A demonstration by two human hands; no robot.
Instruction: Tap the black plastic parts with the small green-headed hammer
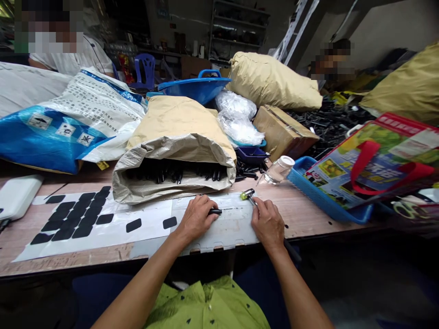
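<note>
My left hand (198,216) rests on a grey board (236,224) at the table's front edge, its fingers closed on a short black plastic piece (215,211). My right hand (269,223) is wrapped round a small hammer (247,194) with a yellow-green face on its head. The hammer's dark handle sticks out below the wrist, and its head is apart from the black piece. Just beyond my left hand lies a paper-lined sack (178,119), its mouth towards me and several black pieces inside. Black rounded patches (73,214) lie on white sheets to the left.
Right of the sack are a clear cup (279,170), a cardboard box (284,130) and a blue basket (325,194) with a colourful bag (384,160). A white case (18,196) sits far left. Two people (72,50) are across the table.
</note>
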